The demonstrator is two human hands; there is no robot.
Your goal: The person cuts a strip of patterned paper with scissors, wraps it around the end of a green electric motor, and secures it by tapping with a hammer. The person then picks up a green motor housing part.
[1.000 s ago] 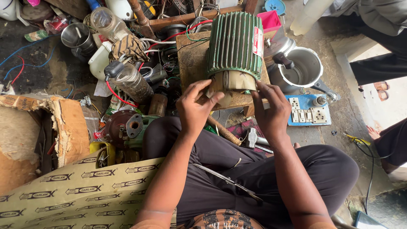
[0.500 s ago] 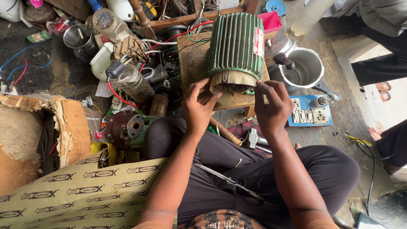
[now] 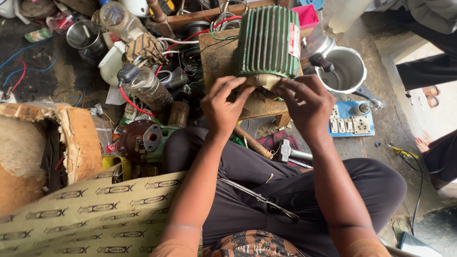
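My left hand (image 3: 223, 107) and right hand (image 3: 304, 107) press curled fingers into the open end of the green finned motor (image 3: 267, 43) (lying on a wooden block (image 3: 216, 52)), mid-winding work, I judge; next needs careful fingertip tucking.

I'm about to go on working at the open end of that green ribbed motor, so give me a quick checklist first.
1. Left hand on the near end of the green ribbed motor housing: ok.
2. Right hand on that end too: ok.
3. Housing resting on the wooden block: ok.
4. Winding condition inside: cannot tell, fingers cover it.
5. Metal hammer lying beside the right leg: ok.
6. Thin metal tool lying loose on the lap: not ok.
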